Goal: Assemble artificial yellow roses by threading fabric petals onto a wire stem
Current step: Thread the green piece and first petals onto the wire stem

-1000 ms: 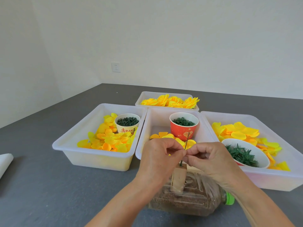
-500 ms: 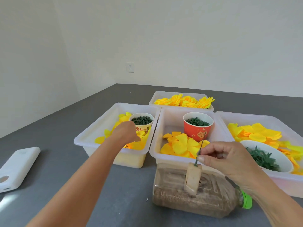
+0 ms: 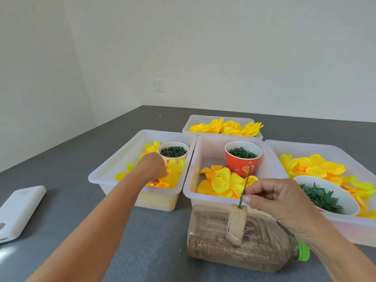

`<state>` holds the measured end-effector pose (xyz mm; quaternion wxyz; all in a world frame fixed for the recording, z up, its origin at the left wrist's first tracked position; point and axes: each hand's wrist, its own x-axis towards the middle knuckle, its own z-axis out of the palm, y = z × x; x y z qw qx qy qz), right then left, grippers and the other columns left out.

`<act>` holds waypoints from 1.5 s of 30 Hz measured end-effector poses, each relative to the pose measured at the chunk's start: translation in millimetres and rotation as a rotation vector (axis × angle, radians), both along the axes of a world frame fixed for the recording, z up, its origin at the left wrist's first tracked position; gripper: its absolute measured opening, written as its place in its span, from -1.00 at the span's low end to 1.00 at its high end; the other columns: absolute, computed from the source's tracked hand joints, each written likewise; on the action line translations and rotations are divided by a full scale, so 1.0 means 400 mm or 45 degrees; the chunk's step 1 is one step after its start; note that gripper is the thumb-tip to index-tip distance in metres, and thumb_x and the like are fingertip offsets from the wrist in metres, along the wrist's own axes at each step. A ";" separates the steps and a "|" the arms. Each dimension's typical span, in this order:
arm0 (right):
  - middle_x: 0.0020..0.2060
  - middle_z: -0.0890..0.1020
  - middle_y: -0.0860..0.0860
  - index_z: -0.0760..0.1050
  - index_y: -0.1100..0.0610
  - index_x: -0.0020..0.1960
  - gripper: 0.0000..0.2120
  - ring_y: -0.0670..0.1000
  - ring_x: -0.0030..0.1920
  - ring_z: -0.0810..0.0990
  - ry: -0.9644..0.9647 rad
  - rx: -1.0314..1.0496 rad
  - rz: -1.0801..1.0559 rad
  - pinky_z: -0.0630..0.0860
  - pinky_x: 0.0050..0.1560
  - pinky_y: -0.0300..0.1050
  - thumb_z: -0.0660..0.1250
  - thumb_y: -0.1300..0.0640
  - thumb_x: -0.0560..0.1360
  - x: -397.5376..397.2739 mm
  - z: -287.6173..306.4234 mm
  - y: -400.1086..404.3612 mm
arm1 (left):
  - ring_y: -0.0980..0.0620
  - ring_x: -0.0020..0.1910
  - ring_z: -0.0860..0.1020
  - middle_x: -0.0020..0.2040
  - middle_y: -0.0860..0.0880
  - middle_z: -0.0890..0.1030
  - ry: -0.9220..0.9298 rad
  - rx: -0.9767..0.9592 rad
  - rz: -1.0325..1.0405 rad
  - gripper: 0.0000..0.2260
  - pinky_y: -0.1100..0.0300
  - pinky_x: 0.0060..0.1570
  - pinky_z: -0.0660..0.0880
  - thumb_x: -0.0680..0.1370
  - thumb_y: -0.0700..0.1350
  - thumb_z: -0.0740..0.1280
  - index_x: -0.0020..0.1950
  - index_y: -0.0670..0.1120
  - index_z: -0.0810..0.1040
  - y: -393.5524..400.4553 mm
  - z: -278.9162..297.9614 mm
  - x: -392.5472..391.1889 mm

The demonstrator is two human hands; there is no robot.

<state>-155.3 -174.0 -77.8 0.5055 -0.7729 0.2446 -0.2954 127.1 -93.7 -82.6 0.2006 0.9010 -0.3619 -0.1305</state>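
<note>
Your right hand point(image 3: 278, 198) has its grip pinched on the wire stem point(image 3: 245, 188), upright in the block point(image 3: 237, 224) on the bottle point(image 3: 234, 247); left of the bottle, your left hand point(image 3: 152, 166) reaches among petals point(image 3: 173, 174) in the left bin point(image 3: 114, 167), its grip hidden.

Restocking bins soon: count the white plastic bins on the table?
4: left bin, middle bin, right bin, back bin behind the middle.
</note>
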 end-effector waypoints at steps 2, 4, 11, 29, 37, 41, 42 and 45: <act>-0.39 0.67 0.03 0.64 0.13 -0.36 -0.85 -0.17 -0.41 0.54 -0.002 0.008 -0.001 0.47 -0.31 -0.37 0.48 0.35 0.31 0.002 0.000 0.002 | -0.15 -0.31 0.60 -0.37 -0.15 0.55 0.001 -0.166 0.082 -0.89 0.07 -0.15 0.58 0.49 -0.28 0.31 -0.25 -0.18 0.50 0.001 0.006 0.012; -0.39 0.66 0.05 0.64 0.16 -0.35 -0.86 -0.16 -0.41 0.54 -0.017 0.025 -0.006 0.46 -0.32 -0.37 0.48 0.35 0.31 0.002 -0.001 0.003 | -0.14 -0.30 0.63 -0.34 -0.17 0.56 0.057 -0.356 0.157 -0.83 0.04 -0.20 0.58 0.48 -0.33 0.32 -0.30 -0.15 0.46 0.007 0.010 0.023; -0.38 0.67 0.02 0.64 0.17 -0.34 -0.85 -0.18 -0.38 0.57 -0.046 0.108 0.024 0.47 -0.32 -0.38 0.47 0.38 0.31 0.003 0.002 0.005 | -0.03 -0.38 0.54 -0.29 -0.09 0.57 0.240 -0.887 0.171 -0.80 0.16 -0.33 0.56 0.37 -0.38 0.44 -0.26 -0.11 0.53 0.013 0.037 0.003; -0.20 0.69 0.07 0.69 0.02 -0.20 -0.81 -0.11 -0.30 0.55 -0.364 0.104 -0.180 0.49 -0.27 -0.20 0.42 -0.07 0.29 0.029 0.123 -0.065 | 0.09 -0.40 0.48 -0.31 -0.15 0.55 0.668 -1.166 -0.325 -0.97 0.36 -0.37 0.46 0.46 -0.31 0.39 -0.19 -0.23 0.58 -0.029 0.149 -0.236; -0.26 0.70 0.00 0.65 0.10 -0.15 -0.83 -0.09 -0.24 0.64 -0.379 0.086 -0.006 0.56 -0.20 -0.28 0.48 0.16 0.25 0.063 0.151 -0.073 | 0.02 -0.29 0.43 -0.31 -0.17 0.54 0.488 -1.244 -0.549 -0.96 0.20 -0.24 0.36 0.42 -0.32 0.43 -0.23 -0.24 0.62 -0.058 0.141 -0.294; -0.38 0.66 -0.05 0.63 0.15 -0.22 -0.94 -0.14 -0.34 0.56 -0.410 -0.050 -0.050 0.48 -0.29 -0.35 0.45 0.29 0.34 0.057 0.139 -0.079 | 0.19 -0.36 0.49 -0.38 0.07 0.60 0.358 -1.253 -0.551 -0.84 0.38 -0.31 0.41 0.39 -0.25 0.48 -0.29 0.00 0.62 -0.068 0.127 -0.307; -0.38 0.66 -0.06 0.63 0.14 -0.23 -0.93 -0.14 -0.34 0.55 -0.419 -0.099 -0.061 0.48 -0.28 -0.35 0.45 0.29 0.35 0.054 0.136 -0.081 | 0.18 -0.34 0.49 -0.35 0.05 0.61 0.301 -1.253 -0.524 -0.87 0.37 -0.31 0.41 0.39 -0.21 0.49 -0.29 0.00 0.62 -0.071 0.125 -0.310; -0.31 0.66 -0.03 0.63 0.07 -0.21 -0.87 0.00 -0.29 0.49 -0.387 -0.322 -0.135 0.46 -0.21 -0.20 0.47 0.29 0.34 0.043 0.126 -0.086 | 0.19 -0.39 0.40 -0.38 0.05 0.51 0.103 -1.263 -0.434 -0.84 0.41 -0.37 0.34 0.39 -0.13 0.49 -0.30 0.09 0.58 -0.072 0.123 -0.314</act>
